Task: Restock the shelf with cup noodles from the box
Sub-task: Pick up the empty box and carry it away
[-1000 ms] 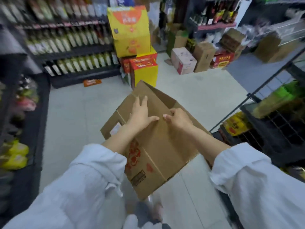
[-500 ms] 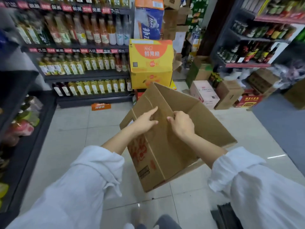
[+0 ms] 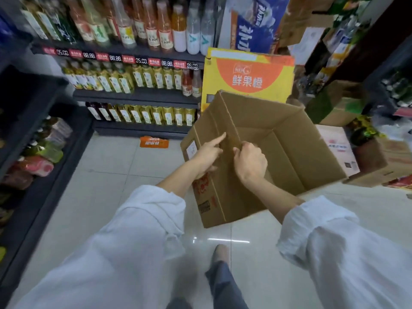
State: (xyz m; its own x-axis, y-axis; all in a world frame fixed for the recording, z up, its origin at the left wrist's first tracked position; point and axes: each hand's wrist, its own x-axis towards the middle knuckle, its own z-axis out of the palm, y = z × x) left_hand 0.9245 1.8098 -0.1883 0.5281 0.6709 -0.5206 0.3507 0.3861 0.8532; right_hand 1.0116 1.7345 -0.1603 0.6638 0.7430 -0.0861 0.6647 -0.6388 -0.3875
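I hold a brown cardboard box [image 3: 287, 148] in the air in front of me, tilted with its open top facing me. Its inside shows only bare cardboard; no cup noodles are visible. My left hand [image 3: 206, 155] grips the near left wall from outside, index finger stretched along the rim. My right hand [image 3: 250, 162] is closed over the same near rim, fingers curled inside the box. Both white sleeves fill the lower part of the view.
A dark shelf [image 3: 136, 94] with rows of drink bottles stands ahead on the left. A yellow-orange carton [image 3: 247, 74] stands behind the box. More cartons [image 3: 338, 148] are piled at right. Another dark shelf [image 3: 33, 152] with packets runs along the left. The floor is pale tile [image 3: 107, 175].
The view has swung up and left toward the drink shelf. The box has turned so its open inside faces me, and both hands have kept their hold on its near wall.
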